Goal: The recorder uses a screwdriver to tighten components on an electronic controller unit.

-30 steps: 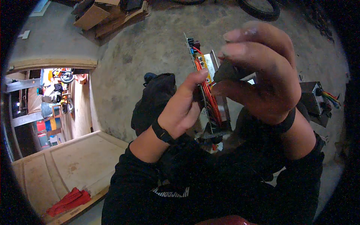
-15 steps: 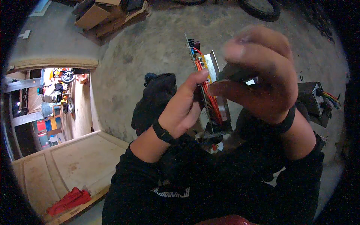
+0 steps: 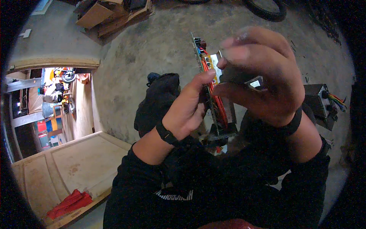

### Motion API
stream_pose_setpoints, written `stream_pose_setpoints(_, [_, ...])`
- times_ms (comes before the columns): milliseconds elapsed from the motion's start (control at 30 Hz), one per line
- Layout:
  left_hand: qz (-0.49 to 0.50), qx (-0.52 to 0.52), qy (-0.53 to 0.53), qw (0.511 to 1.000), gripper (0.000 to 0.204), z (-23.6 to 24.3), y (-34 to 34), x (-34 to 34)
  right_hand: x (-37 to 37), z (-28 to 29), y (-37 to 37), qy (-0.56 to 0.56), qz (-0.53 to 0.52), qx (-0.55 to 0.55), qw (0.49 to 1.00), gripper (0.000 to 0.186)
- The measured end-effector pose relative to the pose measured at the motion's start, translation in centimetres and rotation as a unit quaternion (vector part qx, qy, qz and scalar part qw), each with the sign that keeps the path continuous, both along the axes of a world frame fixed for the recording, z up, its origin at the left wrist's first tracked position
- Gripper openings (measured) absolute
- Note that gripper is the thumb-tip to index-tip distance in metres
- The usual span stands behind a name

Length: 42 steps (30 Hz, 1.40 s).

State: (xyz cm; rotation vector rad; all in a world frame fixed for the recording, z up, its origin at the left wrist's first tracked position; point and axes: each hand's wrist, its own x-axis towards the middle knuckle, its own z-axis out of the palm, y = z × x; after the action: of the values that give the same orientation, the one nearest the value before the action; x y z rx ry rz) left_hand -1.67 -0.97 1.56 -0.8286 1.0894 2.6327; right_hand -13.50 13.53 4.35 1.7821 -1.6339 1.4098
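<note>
Near the centre of the frame, the left hand clasped the circuit board on edge, probably to keep it steady with its red wires facing the other hand. The right hand was curled just right of it; shadow and blur hid whether it pinched anything. A metal case rested at the right, perhaps kept aside for elbow room.

Floor: dim, grainy. Doorway, left: bright, partly washed out. Right hand: blurred, inner side shadowed. Edges: curved distortion, black corners.
</note>
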Motion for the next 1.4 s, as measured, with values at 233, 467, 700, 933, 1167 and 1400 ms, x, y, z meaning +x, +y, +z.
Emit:
stream_pose_setpoints(233, [0.015, 0.008, -0.011, 1.000, 0.040, -1.0, -0.4, 0.0, 0.4, -0.9, -1.2, -0.213, 0.048, -0.127, 0.967, 0.059])
stream_pose_setpoints(467, [0.042, -0.085, 0.093, 0.991, 0.043, 0.3, 0.9, 0.2, -1.0, 0.5, 0.5, 0.068, -0.024, 0.016, 0.997, 0.065])
stream_pose_setpoints(700, [0.007, 0.020, -0.018, 1.000, 0.047, -0.7, -0.2, 0.0, 1.3, -0.5, -1.0, -0.287, 0.097, -0.073, 0.950, 0.055])
stream_pose_setpoints(933, [0.009, -0.008, 0.016, 1.000, 0.045, -0.3, 0.2, -0.2, -1.5, -0.4, 1.2, -0.003, 0.048, -0.003, 0.999, 0.054])
stream_pose_setpoints(1167, [0.017, -0.005, -0.001, 1.000, 0.043, -0.8, -0.4, 0.1, -0.7, -1.4, 0.1, -0.058, 0.064, -0.045, 0.995, 0.055])
stream_pose_setpoints(1400, [0.017, -0.014, 0.000, 1.000, 0.041, -0.7, -0.4, 0.2, -0.4, -0.5, 0.1, -0.087, 0.007, -0.020, 0.996, 0.058])
